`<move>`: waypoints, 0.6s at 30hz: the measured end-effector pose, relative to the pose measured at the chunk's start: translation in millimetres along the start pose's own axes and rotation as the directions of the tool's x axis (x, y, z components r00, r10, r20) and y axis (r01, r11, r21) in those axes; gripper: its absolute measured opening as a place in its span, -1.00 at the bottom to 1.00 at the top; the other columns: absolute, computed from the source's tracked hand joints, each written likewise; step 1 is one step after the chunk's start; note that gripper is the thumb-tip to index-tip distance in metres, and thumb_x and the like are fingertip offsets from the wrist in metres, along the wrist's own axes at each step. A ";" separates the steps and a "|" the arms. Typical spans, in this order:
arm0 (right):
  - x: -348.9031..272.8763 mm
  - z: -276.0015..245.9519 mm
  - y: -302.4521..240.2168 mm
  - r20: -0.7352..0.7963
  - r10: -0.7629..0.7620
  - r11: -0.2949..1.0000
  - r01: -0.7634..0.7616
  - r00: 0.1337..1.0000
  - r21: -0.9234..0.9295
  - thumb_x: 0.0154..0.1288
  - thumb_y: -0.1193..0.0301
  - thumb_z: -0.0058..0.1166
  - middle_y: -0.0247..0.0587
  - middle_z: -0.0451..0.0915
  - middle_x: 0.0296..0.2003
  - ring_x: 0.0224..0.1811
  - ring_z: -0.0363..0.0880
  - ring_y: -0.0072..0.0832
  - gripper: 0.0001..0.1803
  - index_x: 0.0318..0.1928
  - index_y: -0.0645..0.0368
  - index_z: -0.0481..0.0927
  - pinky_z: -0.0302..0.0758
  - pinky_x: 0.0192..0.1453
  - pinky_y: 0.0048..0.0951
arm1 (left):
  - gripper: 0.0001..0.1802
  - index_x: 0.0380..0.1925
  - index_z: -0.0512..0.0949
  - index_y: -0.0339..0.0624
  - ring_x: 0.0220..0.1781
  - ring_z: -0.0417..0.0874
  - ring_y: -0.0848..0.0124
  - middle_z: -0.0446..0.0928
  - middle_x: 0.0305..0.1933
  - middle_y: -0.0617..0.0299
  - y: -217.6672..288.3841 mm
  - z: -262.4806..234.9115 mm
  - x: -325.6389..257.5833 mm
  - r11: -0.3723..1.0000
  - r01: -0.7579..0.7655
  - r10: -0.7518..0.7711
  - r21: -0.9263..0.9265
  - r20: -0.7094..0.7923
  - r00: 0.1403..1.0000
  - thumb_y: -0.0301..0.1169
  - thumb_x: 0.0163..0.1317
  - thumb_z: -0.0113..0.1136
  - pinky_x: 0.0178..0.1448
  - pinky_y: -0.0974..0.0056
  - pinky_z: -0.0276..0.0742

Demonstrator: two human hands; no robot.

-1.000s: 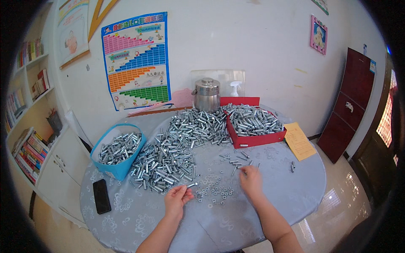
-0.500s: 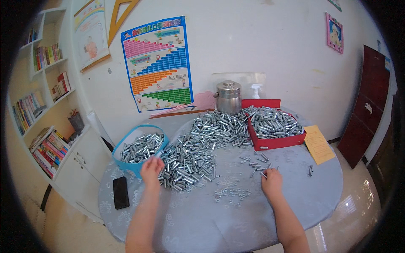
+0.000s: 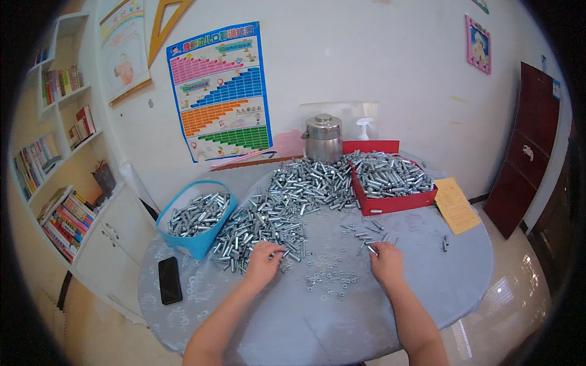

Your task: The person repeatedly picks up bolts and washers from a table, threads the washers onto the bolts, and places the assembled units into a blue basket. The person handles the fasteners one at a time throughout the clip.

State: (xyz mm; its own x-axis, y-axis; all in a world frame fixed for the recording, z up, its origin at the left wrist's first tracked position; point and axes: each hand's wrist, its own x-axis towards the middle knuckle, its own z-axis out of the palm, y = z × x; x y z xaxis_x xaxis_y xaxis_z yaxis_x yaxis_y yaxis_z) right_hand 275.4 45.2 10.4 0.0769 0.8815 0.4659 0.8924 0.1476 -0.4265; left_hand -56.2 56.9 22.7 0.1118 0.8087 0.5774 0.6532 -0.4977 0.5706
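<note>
My left hand [image 3: 264,263] is at the front edge of a large pile of silver metal bolts [image 3: 314,186], its fingers closed in a pinch; what lies between the fingertips is too small to make out. Across from it, my right hand [image 3: 387,262] pinches a short metal bolt [image 3: 371,249] beside a few loose bolts. Small metal nuts [image 3: 332,279] lie scattered on the cloth between my hands. To the left stands a blue basket [image 3: 196,245] full of the same bolts. A red box [image 3: 400,204], heaped with bolts, sits behind my right hand.
A black phone [image 3: 170,280] lies on the grey tablecloth [image 3: 293,329] at the left. Behind the pile stand a steel canister [image 3: 324,140] and a white spray bottle [image 3: 364,129]. A yellow paper [image 3: 456,206] and two stray bolts [image 3: 445,243] are at the right.
My left hand has moved right and toward me, from the blue basket's rim to the pile's front edge. My right hand stays by the loose bolts, and the view has shifted slightly.
</note>
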 end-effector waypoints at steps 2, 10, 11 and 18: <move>0.9 1.9 3.4 -0.030 0.051 0.985 -0.046 0.998 0.165 0.00 0.46 0.09 -0.12 0.52 -0.37 -0.28 0.49 -0.21 -0.79 -0.27 0.16 0.57 0.41 -0.21 -0.25 | -0.84 -0.38 0.59 -0.20 -0.14 0.48 0.21 0.54 -0.34 0.12 20.5 14.1 5.8 0.998 -0.064 0.064 -0.003 0.095 0.993 -0.51 -0.04 0.21 -0.05 0.23 0.38; 2.3 0.4 -1.4 -0.066 0.140 0.929 -0.108 0.988 0.354 0.05 0.44 0.08 -0.12 0.52 -0.34 -0.36 0.52 -0.28 -0.74 -0.18 0.18 0.53 0.44 -0.25 -0.33 | -0.86 -0.46 0.58 -0.21 -0.21 0.46 0.16 0.53 -0.41 0.10 58.0 88.9 25.9 0.983 -0.183 0.171 0.020 0.268 0.948 -0.40 -0.03 0.19 -0.09 0.17 0.37; 3.2 4.4 3.2 -0.078 0.144 0.930 -0.108 0.986 0.352 0.06 0.44 0.08 -0.12 0.52 -0.33 -0.37 0.52 -0.29 -0.73 -0.16 0.18 0.52 0.44 -0.26 -0.34 | -0.86 -0.47 0.58 -0.21 -0.21 0.46 0.16 0.53 -0.42 0.10 68.0 100.5 30.3 0.981 -0.192 0.178 0.022 0.289 0.941 -0.38 -0.03 0.20 -0.10 0.17 0.37; 8.6 -7.8 7.5 -0.056 0.270 0.877 -0.221 0.961 0.427 0.10 0.45 0.06 -0.15 0.52 -0.36 -0.40 0.51 -0.33 -0.62 -0.01 0.15 0.45 0.44 -0.28 -0.35 | -0.81 -0.53 0.57 -0.25 -0.24 0.47 0.10 0.50 -0.41 0.03 110.8 165.3 51.0 0.982 -0.138 0.098 0.125 0.285 0.954 -0.35 -0.13 0.27 -0.13 0.10 0.37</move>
State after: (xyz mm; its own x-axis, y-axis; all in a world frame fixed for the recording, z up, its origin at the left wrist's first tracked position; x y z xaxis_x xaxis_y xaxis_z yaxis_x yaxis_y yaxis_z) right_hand 286.3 50.4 17.3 0.3395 0.8620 0.3764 0.5752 0.1264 -0.8082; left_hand 145.7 94.8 18.9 0.3838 0.8120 0.4398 0.7203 -0.5613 0.4076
